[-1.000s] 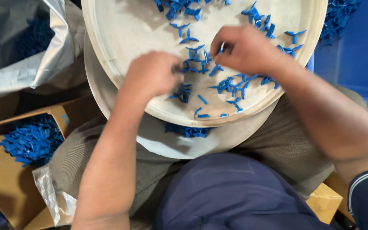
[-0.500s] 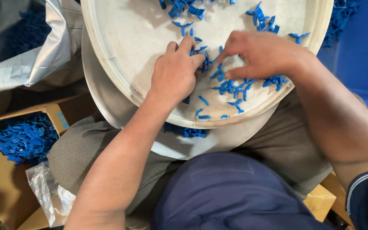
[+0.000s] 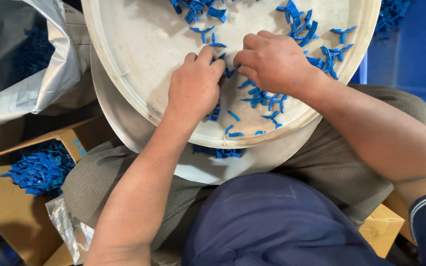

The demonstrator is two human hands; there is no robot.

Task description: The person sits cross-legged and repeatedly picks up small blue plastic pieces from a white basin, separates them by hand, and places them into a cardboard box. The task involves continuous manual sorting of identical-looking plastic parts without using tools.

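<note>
Both hands meet mid-frame over the round white tray (image 3: 124, 74), left hand (image 3: 193, 86) and right hand (image 3: 272, 61), fingers pinched narrow on small blue plastic clips (image 3: 260, 96). Many clips lie loose on the tray. At lower left, a cardboard box (image 3: 6, 212) already holds a heap.

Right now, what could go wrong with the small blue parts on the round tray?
The white tray rests on the lap; tipped, it might spill blue parts lying near its low rim. Both hands, left hand and right hand, crowd one spot, so a part could be flicked off.
</note>
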